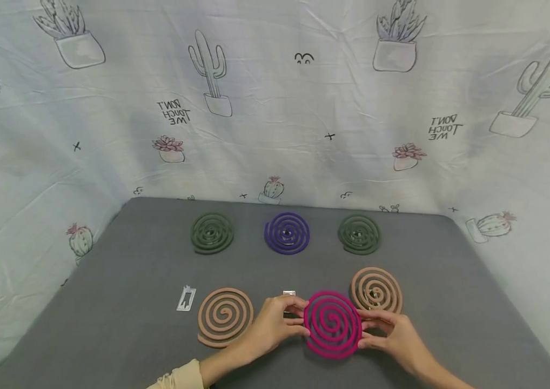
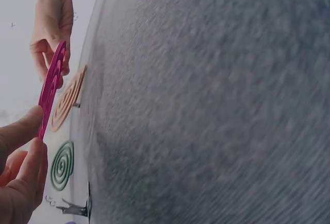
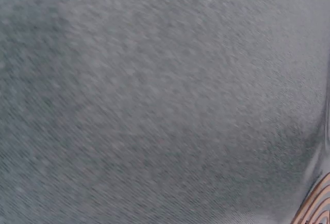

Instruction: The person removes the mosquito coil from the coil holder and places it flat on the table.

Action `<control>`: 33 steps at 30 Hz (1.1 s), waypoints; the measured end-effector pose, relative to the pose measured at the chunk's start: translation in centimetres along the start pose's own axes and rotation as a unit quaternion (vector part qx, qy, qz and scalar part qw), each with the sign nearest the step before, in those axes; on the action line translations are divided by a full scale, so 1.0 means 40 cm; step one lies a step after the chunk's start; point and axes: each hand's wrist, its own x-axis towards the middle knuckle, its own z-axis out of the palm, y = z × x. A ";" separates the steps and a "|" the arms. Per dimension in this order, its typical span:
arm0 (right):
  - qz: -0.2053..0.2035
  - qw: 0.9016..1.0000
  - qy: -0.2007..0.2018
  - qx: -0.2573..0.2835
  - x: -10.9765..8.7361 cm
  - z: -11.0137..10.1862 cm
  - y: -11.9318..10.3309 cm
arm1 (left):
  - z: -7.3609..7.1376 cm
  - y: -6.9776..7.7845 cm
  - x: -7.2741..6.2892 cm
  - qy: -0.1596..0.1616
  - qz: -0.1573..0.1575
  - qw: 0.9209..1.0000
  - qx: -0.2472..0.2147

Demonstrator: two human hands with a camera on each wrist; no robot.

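Observation:
A pink mosquito coil (image 1: 332,323) is held up over the grey table, tilted with its flat spiral face showing in the head view. My left hand (image 1: 275,324) pinches its left edge between thumb and fingers. At the opposite edge, my right hand (image 1: 394,337) grips the coil the same way. The left wrist view has the pink coil (image 2: 51,87) almost edge-on between both hands. A small metal coil stand (image 1: 289,293) shows partly behind the left fingers. Just beyond the right hand, a tan coil (image 1: 377,286) sits raised on a stand.
Another tan coil (image 1: 225,312) lies left of the left forearm, beside a flat metal stand (image 1: 186,298). Along the back are a green coil (image 1: 212,233), a purple coil (image 1: 287,233) and a second green coil (image 1: 359,234). A cactus-print cloth (image 1: 275,108) surrounds the grey table (image 1: 124,324).

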 end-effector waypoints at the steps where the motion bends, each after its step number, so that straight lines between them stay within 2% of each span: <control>1: -0.008 1.000 -0.002 0.006 -0.003 0.001 0.004 | 0.003 -0.001 -0.002 0.001 0.001 1.000 -0.001; 6: -0.032 0.999 -0.007 0.023 -0.005 0.001 0.016 | 0.015 -0.005 -0.010 0.014 0.009 1.000 0.010; 13: -0.031 0.999 -0.019 0.014 0.000 -0.008 0.031 | 0.027 -0.019 -0.008 0.021 0.008 0.999 0.044; 20: 0.049 0.997 -0.043 0.040 -0.009 -0.002 0.043 | 0.028 -0.029 -0.021 0.007 0.007 0.997 0.079; 26: 0.054 0.997 -0.048 0.036 -0.011 0.001 0.050 | 0.033 -0.041 -0.024 0.007 0.009 0.995 0.103; 29: 0.067 0.996 -0.043 0.033 -0.008 0.001 0.047 | 0.036 -0.044 -0.017 0.012 0.016 0.992 0.121; 33: 0.100 0.995 -0.011 0.003 -0.006 0.010 0.033 | 0.034 -0.038 -0.008 0.010 0.016 0.990 0.140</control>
